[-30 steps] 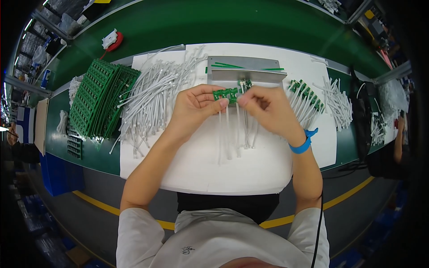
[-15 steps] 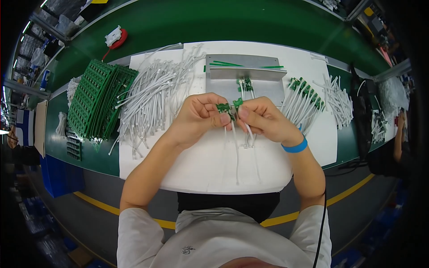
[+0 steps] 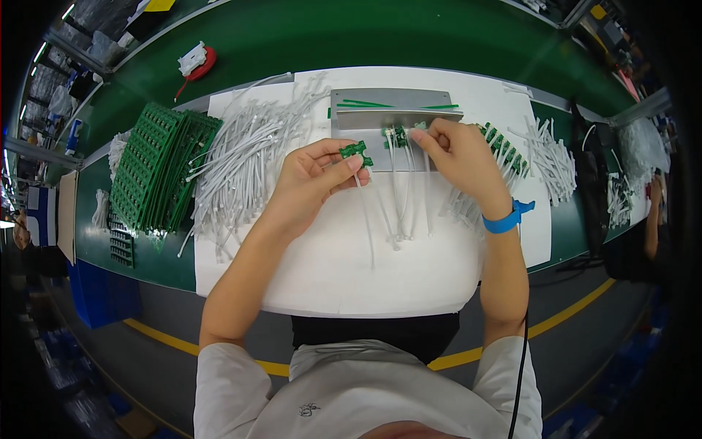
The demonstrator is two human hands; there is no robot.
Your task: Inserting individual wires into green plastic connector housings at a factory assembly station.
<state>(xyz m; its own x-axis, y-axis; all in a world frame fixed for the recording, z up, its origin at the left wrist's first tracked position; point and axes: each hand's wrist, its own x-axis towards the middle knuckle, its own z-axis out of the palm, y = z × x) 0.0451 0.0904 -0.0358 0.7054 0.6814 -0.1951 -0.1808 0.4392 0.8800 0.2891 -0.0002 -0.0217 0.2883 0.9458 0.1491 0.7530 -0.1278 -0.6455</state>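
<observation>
My left hand (image 3: 316, 178) pinches a small green circuit board (image 3: 355, 151) with a white wire hanging from it, held above the white mat (image 3: 329, 263). My right hand (image 3: 457, 155) rests its fingertips on a row of small green boards with white wires (image 3: 398, 135) at the front edge of a grey metal fixture (image 3: 391, 110). The wires of that row trail toward me over the mat. A blue band (image 3: 506, 219) sits on my right wrist.
A heap of white wires (image 3: 245, 157) lies left of my hands, beside a stack of green board panels (image 3: 157, 175). More wired green boards (image 3: 504, 150) and white wire bundles (image 3: 548, 157) lie to the right. A red and white tool (image 3: 196, 60) is at the back left.
My hands, together at the middle before, have parted. The right hand went back up to the fixture with its board; the left hand stays lower, holding one green board.
</observation>
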